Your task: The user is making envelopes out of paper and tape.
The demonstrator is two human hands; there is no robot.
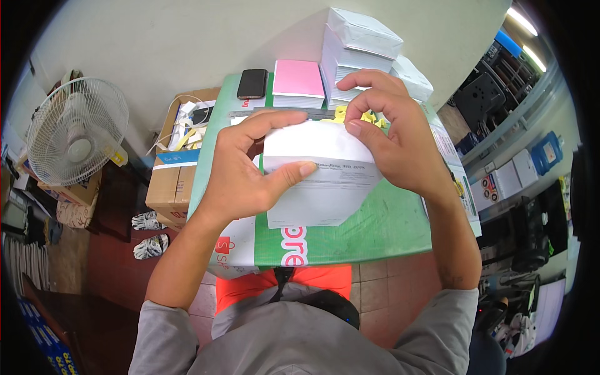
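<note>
A thick pad of printed white paper (323,197) stands tilted up over the green-covered table (398,225), its printed face towards me. My left hand (253,168) grips its left side, thumb on the printed face and fingers along the top edge. At the pad's upper right corner, my right hand (384,126) has its thumb and index fingertip close together; whether a sheet lies between them is not clear. Crumpled yellow paper strips (370,117) lie just behind the pad, beside a metal ruler (276,111) that my hands partly cover.
Along the table's back are a smartphone (252,84), a pink-topped paper stack (298,78), a tall white paper stack (358,42) and a wrapped pack (411,77). A cardboard box (171,187) with paper scraps adjoins the left side; a fan (77,131) stands farther left.
</note>
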